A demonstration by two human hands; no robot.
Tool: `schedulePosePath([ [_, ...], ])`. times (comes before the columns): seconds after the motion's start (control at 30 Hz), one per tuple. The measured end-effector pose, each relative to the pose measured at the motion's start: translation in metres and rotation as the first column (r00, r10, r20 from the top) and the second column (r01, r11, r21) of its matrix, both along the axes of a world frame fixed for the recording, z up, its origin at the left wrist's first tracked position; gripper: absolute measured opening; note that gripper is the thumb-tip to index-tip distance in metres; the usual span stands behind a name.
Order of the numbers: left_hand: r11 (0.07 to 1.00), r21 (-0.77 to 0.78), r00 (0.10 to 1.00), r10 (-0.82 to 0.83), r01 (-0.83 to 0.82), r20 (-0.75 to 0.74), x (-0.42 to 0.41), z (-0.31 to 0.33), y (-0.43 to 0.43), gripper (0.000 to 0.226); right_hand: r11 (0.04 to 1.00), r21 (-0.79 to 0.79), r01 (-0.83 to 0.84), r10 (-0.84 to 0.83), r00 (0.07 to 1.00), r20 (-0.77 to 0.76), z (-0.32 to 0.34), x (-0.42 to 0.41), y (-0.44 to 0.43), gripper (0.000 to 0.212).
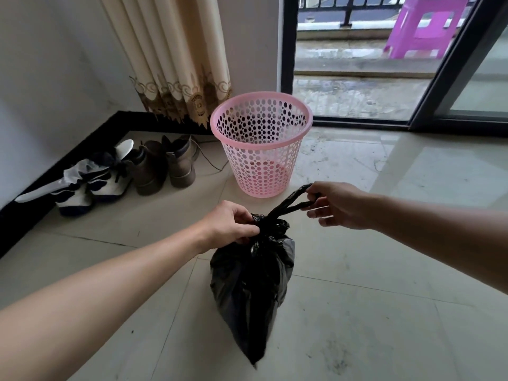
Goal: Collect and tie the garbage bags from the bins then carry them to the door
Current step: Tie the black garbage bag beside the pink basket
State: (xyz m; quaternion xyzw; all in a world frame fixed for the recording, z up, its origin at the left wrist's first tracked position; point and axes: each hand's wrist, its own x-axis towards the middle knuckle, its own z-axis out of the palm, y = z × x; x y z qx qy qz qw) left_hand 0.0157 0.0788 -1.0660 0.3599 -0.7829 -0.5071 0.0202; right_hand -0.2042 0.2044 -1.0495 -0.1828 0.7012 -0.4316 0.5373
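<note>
1. Pale glossy floor tiles [357, 312] fill the lower part of the head view and meet a white wall [41, 64] at a black skirting board [55, 166] on the left.
2. A black plastic garbage bag [250, 287] sits in the middle foreground, bulging and tapering to a point at its lower end. Whether that end rests on the tiles cannot be told.
3. The left hand [231, 224] grips the bag's gathered neck, with fingers and thumb curled round the bunched plastic.
4. The right hand [338, 206] pinches a twisted black strand [288, 203] that rises from the neck, drawn up and to the right.
5. The two hands are apart, one on each side of the neck, and both are clamped on the bag.
6. A round pink plastic bin with perforated walls [264, 166] stands upright on the tiles just beyond the bag. It is apart from the bag and has no liner in it.
7. A pair of brown ankle boots [165, 163] stands left of the bin, and white and dark sneakers [90, 185] lie beside them along the skirting.
8. A cream pleated curtain with a gold patterned hem [170, 50] hangs behind the bin in the corner.
9. A dark-framed sliding glass door [445, 78] fills the upper right.
10. A purple plastic stool [423, 31] stands on the balcony floor beyond the door, near a dark railing [330, 4].
</note>
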Motion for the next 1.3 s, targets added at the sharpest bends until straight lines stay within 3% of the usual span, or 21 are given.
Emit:
schedulePosePath([
  [0.23, 0.996, -0.002, 0.996, -0.085, 0.085, 0.021, 0.008, 0.004, 0.002, 0.008, 1.000, -0.017, 0.017, -0.018, 0.999, -0.050, 0.011, 0.004, -0.007, 0.026],
  [0.33, 0.995, -0.044, 0.990, -0.083, 0.089, 0.117, 0.025, -0.004, -0.015, 0.015, 0.972, -0.057, 0.226, -0.232, 0.961, -0.151, 0.021, -0.010, -0.006, 0.019],
  [0.43, 0.990, -0.142, 0.980, 0.006, 0.022, 0.198, 0.053, -0.017, -0.034, 0.016, 0.919, -0.097, 0.382, -0.393, 0.907, -0.152, 0.034, -0.041, 0.002, 0.018],
  [0.53, 0.975, -0.222, 0.980, 0.062, -0.018, 0.189, 0.053, -0.021, -0.035, 0.013, 0.924, -0.068, 0.377, -0.382, 0.921, -0.083, 0.036, -0.059, 0.009, 0.023],
  [0.67, 0.968, -0.243, 0.997, -0.040, 0.056, 0.073, 0.006, -0.015, -0.013, 0.008, 0.939, -0.068, 0.336, -0.337, 0.942, 0.001, 0.032, -0.056, 0.006, 0.027],
  [0.83, 0.960, -0.233, 0.984, -0.169, 0.154, -0.047, -0.074, -0.009, 0.011, 0.035, 0.957, -0.066, 0.284, -0.281, 0.958, 0.049, 0.031, -0.048, 0.009, 0.034],
  [0.93, 0.953, -0.183, 0.970, -0.245, 0.241, -0.002, -0.112, -0.012, 0.017, 0.053, 0.959, -0.067, 0.274, -0.270, 0.961, 0.067, 0.029, -0.050, 0.014, 0.039],
  [1.0, 0.929, -0.157, 0.942, -0.331, 0.336, 0.054, -0.126, -0.016, 0.017, 0.039, 0.962, -0.066, 0.264, -0.259, 0.963, 0.077, 0.029, -0.052, 0.016, 0.040],
  [1.1, 0.859, -0.248, 0.893, -0.423, 0.449, 0.150, -0.137, -0.023, 0.022, 0.012, 0.962, -0.069, 0.264, -0.257, 0.962, 0.098, 0.026, -0.061, 0.021, 0.042],
  [1.3, 0.811, -0.386, 0.898, -0.392, 0.440, 0.199, -0.123, -0.038, 0.016, 0.010, 0.927, -0.105, 0.360, -0.349, 0.931, 0.107, 0.016, -0.074, 0.026, 0.031],
])
